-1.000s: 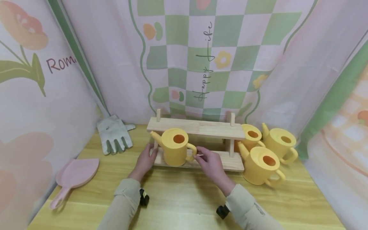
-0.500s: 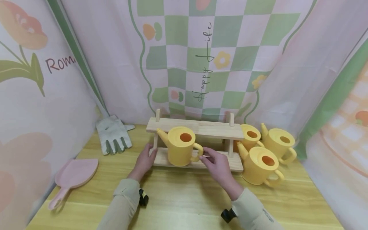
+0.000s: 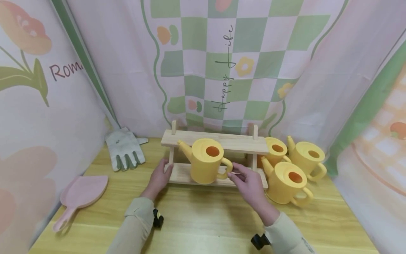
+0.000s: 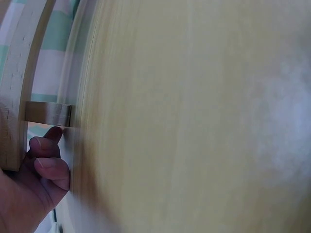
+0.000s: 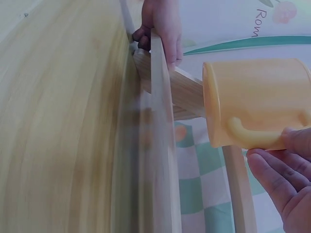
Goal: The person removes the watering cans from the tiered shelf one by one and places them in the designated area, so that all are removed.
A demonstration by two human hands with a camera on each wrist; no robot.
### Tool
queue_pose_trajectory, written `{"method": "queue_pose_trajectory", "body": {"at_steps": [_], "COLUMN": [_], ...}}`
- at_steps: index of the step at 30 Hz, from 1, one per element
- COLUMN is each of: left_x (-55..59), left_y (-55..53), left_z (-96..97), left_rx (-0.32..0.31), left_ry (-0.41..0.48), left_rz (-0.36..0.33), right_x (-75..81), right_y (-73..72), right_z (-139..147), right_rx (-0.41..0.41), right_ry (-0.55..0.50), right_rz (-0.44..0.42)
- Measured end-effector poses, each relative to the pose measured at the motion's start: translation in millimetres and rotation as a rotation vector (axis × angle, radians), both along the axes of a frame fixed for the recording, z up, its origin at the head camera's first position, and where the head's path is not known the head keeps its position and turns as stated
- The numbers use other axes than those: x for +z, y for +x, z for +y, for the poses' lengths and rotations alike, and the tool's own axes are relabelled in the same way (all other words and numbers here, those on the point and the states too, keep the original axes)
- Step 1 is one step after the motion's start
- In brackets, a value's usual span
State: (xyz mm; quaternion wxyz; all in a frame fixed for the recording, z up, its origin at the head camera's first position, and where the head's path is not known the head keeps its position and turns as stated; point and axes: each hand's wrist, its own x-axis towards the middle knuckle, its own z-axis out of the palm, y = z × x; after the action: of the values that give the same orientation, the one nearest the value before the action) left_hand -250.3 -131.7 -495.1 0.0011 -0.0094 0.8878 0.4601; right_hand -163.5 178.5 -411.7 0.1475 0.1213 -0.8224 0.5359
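A yellow watering can [image 3: 207, 162] with an orange opening hangs upright in front of the wooden two-tier shelf [image 3: 219, 141]. My right hand [image 3: 250, 183] pinches its handle between thumb and fingers. In the right wrist view, a gap shows between the base of the watering can [image 5: 257, 97] and the lower board [image 5: 163, 131]. My left hand [image 3: 159, 178] grips the left end of the lower board, thumb on top. In the left wrist view, curled fingers of the left hand [image 4: 43, 179] show below the board edge, close to a wooden crosspiece [image 4: 48, 113].
Three more yellow watering cans stand right of the shelf: one in front [image 3: 287, 183], one behind right [image 3: 307, 158], one partly hidden [image 3: 275, 150]. A pink dustpan [image 3: 83, 192] and a grey-white glove [image 3: 125, 148] lie at left. Printed curtains [image 3: 127, 70] surround the wooden table [image 3: 196, 222].
My right hand has carried the watering can to the right along the shelf and slightly up. My left hand keeps its place at the shelf's left end.
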Motion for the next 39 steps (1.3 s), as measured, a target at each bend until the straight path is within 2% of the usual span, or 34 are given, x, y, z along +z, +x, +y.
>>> {"method": "queue_pose_trajectory", "body": {"at_steps": [5,18,32,39], "left_x": [-1.5,-3.7,-2.8,-3.2], "left_y": [-0.7,0.0,-0.7,-0.4], "left_z": [-0.5,-1.8,-1.5,-1.4], "left_rx": [0.002,-0.002,-0.008,-0.004], "left_ry": [-0.004,-0.007,-0.005,-0.02], "left_rz": [-0.023,-0.003,-0.009,0.028], "right_x": [2.9,10.6,25.0,28.6], "right_y": [4.5,14.4,25.7,31.1], "right_z": [8,29,53,69], "right_rx": [-0.009,-0.02,-0.091,-0.136], "right_ry": [-0.009,-0.03,0.008,0.019], "right_rz": [0.0,0.021,0.058,0.057]}}
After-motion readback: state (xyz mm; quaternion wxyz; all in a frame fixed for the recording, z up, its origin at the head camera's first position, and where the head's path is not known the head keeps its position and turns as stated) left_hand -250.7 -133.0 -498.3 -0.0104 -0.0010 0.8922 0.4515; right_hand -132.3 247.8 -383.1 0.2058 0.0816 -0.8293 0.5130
